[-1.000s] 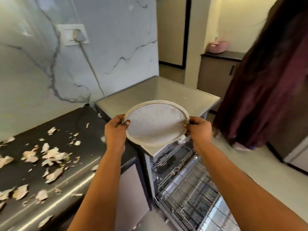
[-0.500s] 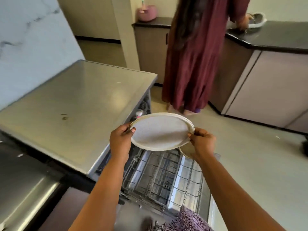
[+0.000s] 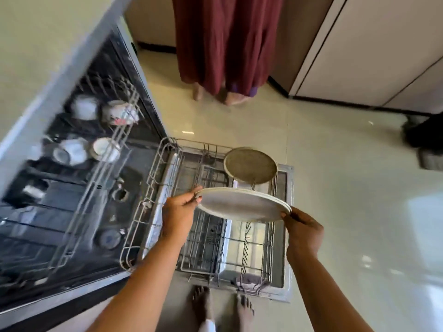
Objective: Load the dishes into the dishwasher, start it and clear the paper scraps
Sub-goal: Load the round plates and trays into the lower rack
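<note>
I hold a round off-white plate (image 3: 242, 204) nearly flat above the pulled-out lower rack (image 3: 211, 245) of the open dishwasher (image 3: 79, 188). My left hand (image 3: 178, 212) grips the plate's left rim. My right hand (image 3: 303, 230) pinches its right rim. A second, darker round plate (image 3: 250, 165) stands upright in the rack's far right corner. Several cups and bowls (image 3: 105, 130) sit in the upper rack inside the machine.
Another person in a long maroon garment (image 3: 223, 41) stands barefoot just beyond the dishwasher door. Pale cabinets (image 3: 374, 51) line the right side above a glossy tiled floor (image 3: 347, 188). My bare feet (image 3: 223, 305) are at the door's near edge. The steel dishwasher top (image 3: 31, 56) is at the left.
My view has swung from the scrap-strewn counter down to the open dishwasher. Both hands have carried the plate lower, over the lower rack, and tipped it flatter.
</note>
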